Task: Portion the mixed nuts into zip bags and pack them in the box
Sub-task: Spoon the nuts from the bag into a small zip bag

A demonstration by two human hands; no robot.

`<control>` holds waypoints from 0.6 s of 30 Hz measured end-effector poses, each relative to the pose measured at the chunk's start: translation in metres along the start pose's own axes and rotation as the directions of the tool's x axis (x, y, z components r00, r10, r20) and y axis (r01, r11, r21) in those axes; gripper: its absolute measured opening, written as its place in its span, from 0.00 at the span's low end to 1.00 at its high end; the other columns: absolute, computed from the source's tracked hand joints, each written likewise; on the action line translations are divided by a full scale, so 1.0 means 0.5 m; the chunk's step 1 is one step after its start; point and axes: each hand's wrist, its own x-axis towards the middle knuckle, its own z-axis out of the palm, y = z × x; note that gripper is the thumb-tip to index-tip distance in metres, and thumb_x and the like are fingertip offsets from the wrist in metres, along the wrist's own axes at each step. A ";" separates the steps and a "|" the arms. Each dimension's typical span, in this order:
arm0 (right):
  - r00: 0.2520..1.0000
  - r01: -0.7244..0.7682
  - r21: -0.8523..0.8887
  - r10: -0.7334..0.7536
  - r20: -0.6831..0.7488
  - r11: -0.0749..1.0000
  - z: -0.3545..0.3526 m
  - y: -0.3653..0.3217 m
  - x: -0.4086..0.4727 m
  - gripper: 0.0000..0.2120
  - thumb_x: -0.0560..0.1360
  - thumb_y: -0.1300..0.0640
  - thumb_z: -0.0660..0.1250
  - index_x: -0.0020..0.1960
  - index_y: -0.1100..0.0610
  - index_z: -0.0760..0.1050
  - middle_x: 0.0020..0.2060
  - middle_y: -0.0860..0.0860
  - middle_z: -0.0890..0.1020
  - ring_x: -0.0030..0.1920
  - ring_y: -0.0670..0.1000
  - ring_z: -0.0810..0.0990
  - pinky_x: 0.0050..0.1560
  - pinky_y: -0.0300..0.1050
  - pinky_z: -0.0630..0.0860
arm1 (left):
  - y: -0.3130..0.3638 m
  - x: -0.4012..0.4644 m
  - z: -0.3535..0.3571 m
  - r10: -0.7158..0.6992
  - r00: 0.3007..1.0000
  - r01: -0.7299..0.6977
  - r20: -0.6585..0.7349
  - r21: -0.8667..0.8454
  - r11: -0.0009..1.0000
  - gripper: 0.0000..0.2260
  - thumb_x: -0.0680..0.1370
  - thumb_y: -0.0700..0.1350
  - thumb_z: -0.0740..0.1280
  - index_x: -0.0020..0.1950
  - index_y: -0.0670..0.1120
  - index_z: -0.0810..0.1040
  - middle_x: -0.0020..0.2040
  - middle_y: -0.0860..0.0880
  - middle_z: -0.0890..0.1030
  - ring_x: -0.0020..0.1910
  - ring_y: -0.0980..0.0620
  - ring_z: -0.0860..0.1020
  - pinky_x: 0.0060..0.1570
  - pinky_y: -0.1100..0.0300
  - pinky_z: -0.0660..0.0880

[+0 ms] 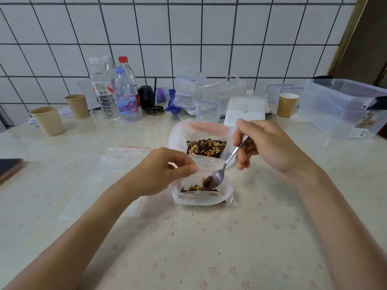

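My left hand (165, 170) pinches the rim of a small clear zip bag (202, 195) and holds its mouth open at the table's middle. A few mixed nuts lie in the bag's bottom. My right hand (266, 145) grips a metal spoon (227, 162) whose bowl is tipped inside the bag's mouth with nuts on it. Just behind stands a large open bag of mixed nuts (206, 147) with a pink zip strip. A big clear plastic box (343, 107) sits at the far right.
Flat spare zip bags (104, 176) lie to the left of my left hand. Water bottles (117, 91), paper cups (49, 120), small clear containers (188, 88) and a white box (245, 111) line the tiled wall. A dark phone (9, 167) lies at the left edge.
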 end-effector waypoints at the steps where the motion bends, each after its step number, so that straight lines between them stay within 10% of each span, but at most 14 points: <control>1: 0.999 0.040 -0.050 -0.039 0.012 0.998 0.005 -0.002 -0.003 0.22 0.86 0.51 0.58 0.37 0.58 0.76 0.25 0.58 0.78 0.27 0.57 0.79 0.31 0.43 0.76 | 0.002 -0.001 -0.001 -0.015 1.000 0.016 0.013 -0.035 0.999 0.06 0.78 0.52 0.72 0.51 0.52 0.87 0.42 0.55 0.85 0.27 0.60 0.73 0.27 0.69 0.69; 9: 0.938 0.321 -0.291 -0.344 -0.030 0.901 0.031 -0.008 -0.022 0.23 0.87 0.53 0.57 0.34 0.55 0.69 0.22 0.50 0.71 0.23 0.50 0.69 0.28 0.44 0.67 | 0.007 -0.006 -0.004 0.000 0.999 0.007 0.042 -0.156 0.988 0.07 0.78 0.53 0.72 0.48 0.53 0.88 0.44 0.52 0.86 0.32 0.54 0.73 0.27 0.65 0.70; 18: 0.944 0.250 -0.046 -0.254 -0.209 0.967 0.020 0.007 -0.001 0.23 0.87 0.50 0.57 0.36 0.59 0.70 0.21 0.53 0.70 0.21 0.55 0.71 0.26 0.46 0.70 | -0.003 0.001 0.001 0.024 1.000 -0.023 -0.019 0.073 0.997 0.14 0.72 0.63 0.70 0.48 0.56 0.87 0.43 0.58 0.86 0.34 0.51 0.84 0.39 0.62 0.81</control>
